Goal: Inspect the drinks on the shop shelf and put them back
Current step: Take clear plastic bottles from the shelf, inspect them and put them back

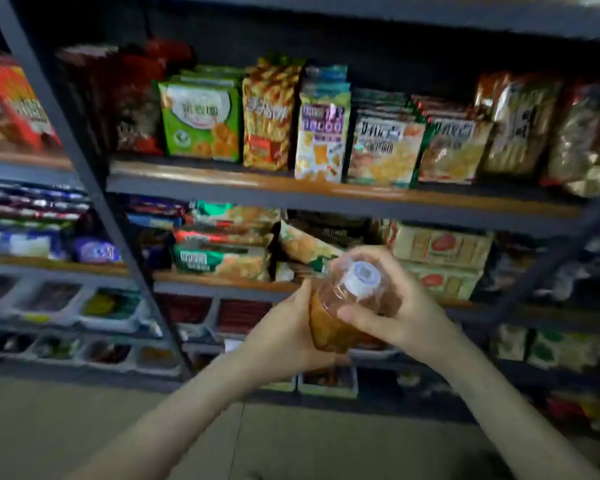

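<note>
left grip (284,336) and right grip (407,308) curl round the bottle (328,323) before shelved snack packets (201,123).

Dark metal shelf rack (291,199) with wooden boards (222,175), snack packets (201,123) upright in rows.

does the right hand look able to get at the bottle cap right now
Probably yes: the right hand grips the bottle just below the white cap, which stands uncovered, and the left hand holds the body.

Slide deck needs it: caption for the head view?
Left hand and right hand grip an amber drink bottle before snack-stocked shelves.
</note>
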Motion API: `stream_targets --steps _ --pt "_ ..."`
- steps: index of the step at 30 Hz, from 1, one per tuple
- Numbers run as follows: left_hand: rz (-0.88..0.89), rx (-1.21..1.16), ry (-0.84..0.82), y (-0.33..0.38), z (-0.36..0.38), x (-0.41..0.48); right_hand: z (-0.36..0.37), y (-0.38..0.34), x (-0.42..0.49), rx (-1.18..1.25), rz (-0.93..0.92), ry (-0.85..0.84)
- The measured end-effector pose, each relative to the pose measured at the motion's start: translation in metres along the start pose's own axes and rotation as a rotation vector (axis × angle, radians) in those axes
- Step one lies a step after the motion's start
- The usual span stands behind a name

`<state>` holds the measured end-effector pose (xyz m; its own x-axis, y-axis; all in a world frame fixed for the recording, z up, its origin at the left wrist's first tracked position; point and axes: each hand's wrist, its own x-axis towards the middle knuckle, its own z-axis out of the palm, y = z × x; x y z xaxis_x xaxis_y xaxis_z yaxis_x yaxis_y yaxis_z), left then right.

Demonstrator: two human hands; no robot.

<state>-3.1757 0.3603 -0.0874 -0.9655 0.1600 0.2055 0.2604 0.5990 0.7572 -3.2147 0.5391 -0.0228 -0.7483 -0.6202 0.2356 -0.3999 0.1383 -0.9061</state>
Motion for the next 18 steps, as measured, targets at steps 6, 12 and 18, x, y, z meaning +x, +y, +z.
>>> stream_targets --steps 6,12,18 --pt "0.05 0.066 0.055 -0.016 0.026 -0.042 0.018 0.024 -0.048 -0.065 -0.015 -0.101" --pt "-0.015 0.138 0.067 -0.013 0.02 -0.051 0.035 0.029 -0.047 0.031 0.055 -0.078" --pt "-0.565 -0.75 0.068 0.002 0.008 -0.056 0.064 0.052 -0.038 -0.065 0.154 -0.112"
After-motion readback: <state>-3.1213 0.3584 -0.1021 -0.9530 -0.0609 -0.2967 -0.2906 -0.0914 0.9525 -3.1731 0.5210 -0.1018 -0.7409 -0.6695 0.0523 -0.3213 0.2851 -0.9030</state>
